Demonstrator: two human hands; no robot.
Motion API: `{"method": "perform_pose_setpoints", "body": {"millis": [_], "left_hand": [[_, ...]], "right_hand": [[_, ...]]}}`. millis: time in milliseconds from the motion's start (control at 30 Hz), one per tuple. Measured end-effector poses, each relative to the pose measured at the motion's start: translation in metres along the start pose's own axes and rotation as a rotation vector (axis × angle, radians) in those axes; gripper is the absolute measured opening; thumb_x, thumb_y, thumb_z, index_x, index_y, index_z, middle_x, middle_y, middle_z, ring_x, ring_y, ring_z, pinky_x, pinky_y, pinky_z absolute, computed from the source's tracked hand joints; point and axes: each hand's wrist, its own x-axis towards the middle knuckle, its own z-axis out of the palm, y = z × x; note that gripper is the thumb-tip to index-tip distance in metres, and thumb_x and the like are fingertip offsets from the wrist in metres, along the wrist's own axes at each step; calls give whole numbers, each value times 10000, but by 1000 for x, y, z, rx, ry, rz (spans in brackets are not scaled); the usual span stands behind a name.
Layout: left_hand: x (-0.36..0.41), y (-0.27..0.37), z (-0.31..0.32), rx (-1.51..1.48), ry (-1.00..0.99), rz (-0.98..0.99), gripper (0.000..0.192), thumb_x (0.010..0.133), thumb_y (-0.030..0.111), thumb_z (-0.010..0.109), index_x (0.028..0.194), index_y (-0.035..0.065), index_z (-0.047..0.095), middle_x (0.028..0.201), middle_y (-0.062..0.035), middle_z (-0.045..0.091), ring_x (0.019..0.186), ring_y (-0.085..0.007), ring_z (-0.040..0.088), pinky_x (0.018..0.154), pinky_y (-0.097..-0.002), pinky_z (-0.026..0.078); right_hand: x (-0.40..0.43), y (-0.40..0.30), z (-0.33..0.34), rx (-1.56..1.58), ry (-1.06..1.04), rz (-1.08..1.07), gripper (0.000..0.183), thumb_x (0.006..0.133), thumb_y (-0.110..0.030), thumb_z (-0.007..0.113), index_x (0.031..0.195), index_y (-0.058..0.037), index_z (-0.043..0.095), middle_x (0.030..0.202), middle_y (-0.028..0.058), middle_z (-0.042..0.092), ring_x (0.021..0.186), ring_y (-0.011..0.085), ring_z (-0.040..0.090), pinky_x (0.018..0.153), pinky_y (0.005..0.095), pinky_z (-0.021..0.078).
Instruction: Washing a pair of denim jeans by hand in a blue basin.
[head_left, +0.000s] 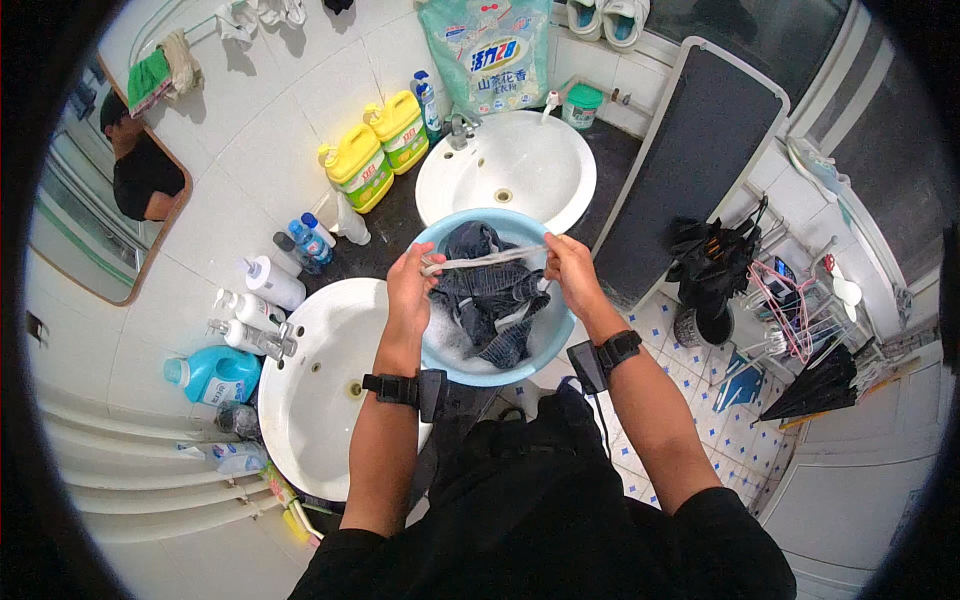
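A light blue plastic basin stands at the counter's front edge between two sinks. Dark, ribbed wet clothing lies in it among white suds. Above the basin a pale cord or narrow fabric strip is stretched between both hands. My left hand grips its left end, over the basin's left rim. At the right rim my right hand pinches the other end. Whether the strip is joined to the clothing cannot be told.
White sinks lie to the left and behind. Yellow detergent jugs, pump bottles and a blue detergent bottle line the wall. A large detergent bag stands behind; a dark framed board leans at right.
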Motion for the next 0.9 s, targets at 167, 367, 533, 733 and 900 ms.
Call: {"method": "perform_pose_setpoints", "body": {"millis": [167, 367, 533, 733, 900], "left_hand": [[-3, 0, -32, 36, -156, 115, 297, 938, 286, 462, 942, 22, 597, 814, -61, 626, 668, -106, 530, 639, -241, 429], [-3, -17, -41, 907, -590, -395, 255, 837, 228, 520, 833, -4, 628, 769, -79, 639, 724, -125, 610, 630, -257, 497], [-10, -48, -24, 1753, -765, 75, 241, 766, 195, 532, 925, 70, 663, 946, -170, 648, 907, -382, 596, 807, -467, 468], [-1, -60, -29, 1776, -807, 39, 282, 767, 199, 526, 991, 70, 641, 1055, -185, 624, 951, -374, 601, 834, -453, 478], [14, -109, -61, 1742, -627, 20, 337, 769, 263, 550, 1035, 81, 645, 1099, -181, 615, 1049, -338, 577, 870, -415, 470]], "right_hand": [[-16, -3, 0, -604, -281, -249, 269, 854, -238, 616, 714, -10, 587, 605, -4, 525, 575, 116, 494, 540, 269, 399], [-41, 32, 34, -1318, -550, -471, 187, 777, -232, 611, 800, -60, 679, 769, 169, 648, 736, 365, 621, 636, 433, 498], [-44, 73, 57, -1657, -654, -669, 135, 721, -136, 573, 700, -53, 678, 746, 145, 659, 692, 295, 655, 616, 432, 509], [-34, 101, 75, -1571, -500, -715, 144, 728, -124, 561, 726, -59, 690, 809, 121, 672, 744, 272, 657, 658, 387, 504], [-26, 110, 85, -1659, -591, -458, 154, 745, -127, 573, 801, -54, 696, 887, 116, 676, 869, 260, 640, 830, 375, 429]]}}
